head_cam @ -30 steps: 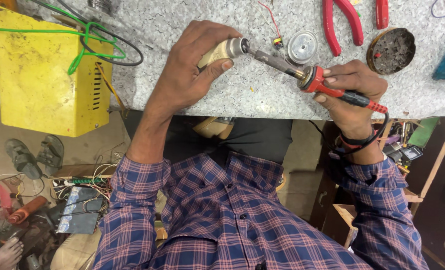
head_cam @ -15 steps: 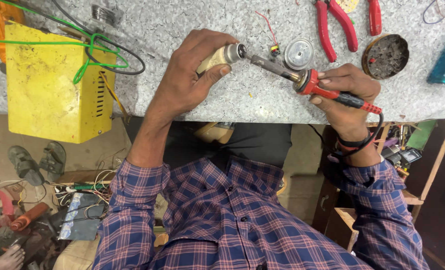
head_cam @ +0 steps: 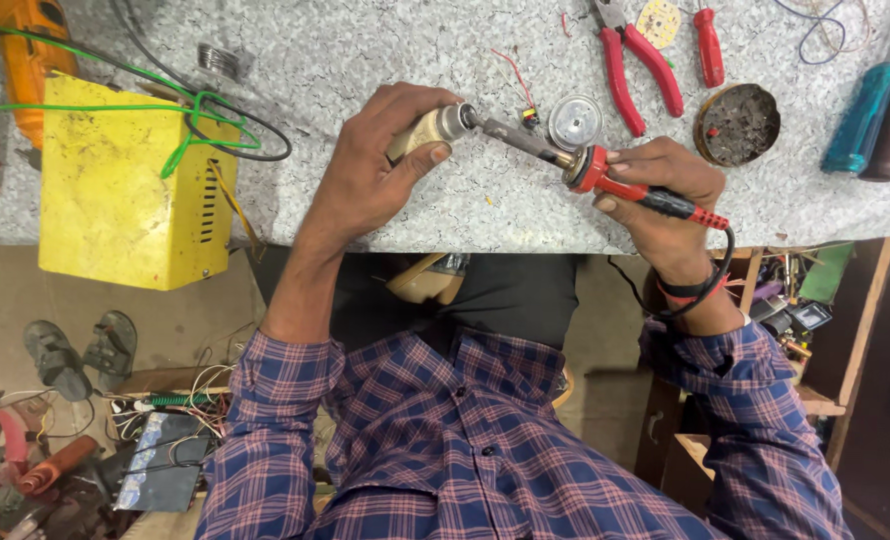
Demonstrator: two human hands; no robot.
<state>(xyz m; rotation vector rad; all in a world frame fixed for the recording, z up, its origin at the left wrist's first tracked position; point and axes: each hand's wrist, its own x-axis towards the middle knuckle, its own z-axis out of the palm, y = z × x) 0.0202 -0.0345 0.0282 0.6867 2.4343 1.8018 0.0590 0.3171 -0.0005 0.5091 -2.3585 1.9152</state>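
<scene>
Two hands busy, left hand (head_cam: 380, 165) gripping cream bulb base (head_cam: 430, 130), right hand (head_cam: 660, 195) pinching soldering iron (head_cam: 605, 175), tip indistinct

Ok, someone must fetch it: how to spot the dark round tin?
On the grey speckled worktop, look just beyond the right hand gripping the soldering iron. The tin lies between red-handled pliers and a teal handle; unlike the shiny disc nearby, it is dark inside.

On the speckled grey stone worktop (head_cam: 385, 60), the left hand (head_cam: 375, 175) grips a small cream cylinder with a metal end (head_cam: 433, 128). The right hand (head_cam: 665, 190) holds a red-collared soldering iron (head_cam: 605, 178), tip beside that cylinder. A yellow metal box (head_cam: 125, 190) sits well left of it.
</scene>
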